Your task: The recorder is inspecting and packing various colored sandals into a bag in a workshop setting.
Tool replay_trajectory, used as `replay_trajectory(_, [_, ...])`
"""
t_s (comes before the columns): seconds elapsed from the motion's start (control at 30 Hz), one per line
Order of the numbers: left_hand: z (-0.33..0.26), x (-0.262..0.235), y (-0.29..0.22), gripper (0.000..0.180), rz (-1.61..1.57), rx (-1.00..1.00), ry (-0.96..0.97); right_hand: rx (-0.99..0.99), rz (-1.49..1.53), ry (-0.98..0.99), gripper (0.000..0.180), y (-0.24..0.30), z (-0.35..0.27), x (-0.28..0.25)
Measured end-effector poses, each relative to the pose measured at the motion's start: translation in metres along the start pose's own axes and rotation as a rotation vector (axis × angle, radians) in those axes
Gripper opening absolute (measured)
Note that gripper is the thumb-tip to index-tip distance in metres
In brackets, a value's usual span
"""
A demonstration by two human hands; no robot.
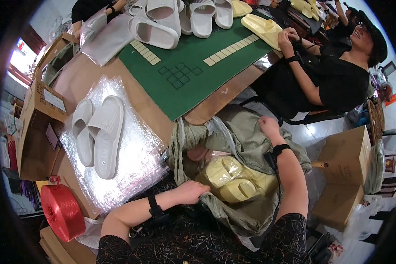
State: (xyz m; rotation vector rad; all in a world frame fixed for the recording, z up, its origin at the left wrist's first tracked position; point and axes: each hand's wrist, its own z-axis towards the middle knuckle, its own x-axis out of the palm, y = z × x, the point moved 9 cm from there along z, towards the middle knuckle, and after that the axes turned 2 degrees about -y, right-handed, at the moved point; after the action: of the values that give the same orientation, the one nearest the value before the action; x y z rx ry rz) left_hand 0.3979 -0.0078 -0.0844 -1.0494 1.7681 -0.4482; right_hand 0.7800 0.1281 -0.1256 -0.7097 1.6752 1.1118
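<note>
A grey-green woven sack (233, 216) hangs open in front of me, below the table edge. My left hand (190, 192) is closed on its near left rim. My right hand (269, 127) grips the cloth at the far right rim, fingers partly hidden by the folds. Inside lie yellow slippers (237, 190), at least one wrapped in clear plastic (223, 170). Something pinkish shows deeper in the sack, too shaded to name. To the left, a pair of white slippers (109, 136) rests on a stack of clear plastic bags (138, 165).
The table's green mat (185, 99) bears several white slippers (156, 31) and a yellow slipper (262, 27). A co-worker (334, 70) sits at the right, hands near that slipper. Cardboard boxes (345, 154) stand right, another box (42, 119) left. A red twine roll (62, 213) sits lower left.
</note>
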Motion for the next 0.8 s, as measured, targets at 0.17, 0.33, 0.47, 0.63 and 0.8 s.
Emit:
replay_trajectory(0.17, [-0.032, -0.031, -0.064, 0.048, -0.135, 0.29, -0.077, -0.003, 0.162, -0.596, 0.027, -0.035, 0.025, -0.119])
replay_trajectory(0.33, [-0.099, -0.124, -0.165, 0.044, -0.433, 0.745, -0.233, -0.098, 0.419, -0.775, 0.025, -0.036, 0.032, -0.195])
replay_trajectory(0.47, [-0.083, -0.146, -0.155, 0.045, -0.332, 0.704, -0.321, -0.036, 0.268, -0.545, 0.028, -0.055, 0.075, -0.169])
replay_trajectory(0.63, [-0.031, -0.087, -0.097, 0.055, 0.019, 0.411, -0.258, 0.089, 0.205, -0.338, 0.038, -0.039, 0.043, -0.093])
replay_trajectory(0.8, [-0.047, -0.088, -0.101, 0.052, -0.01, 0.425, -0.257, -0.282, 0.126, -0.32, 0.042, 0.044, -0.028, -0.152])
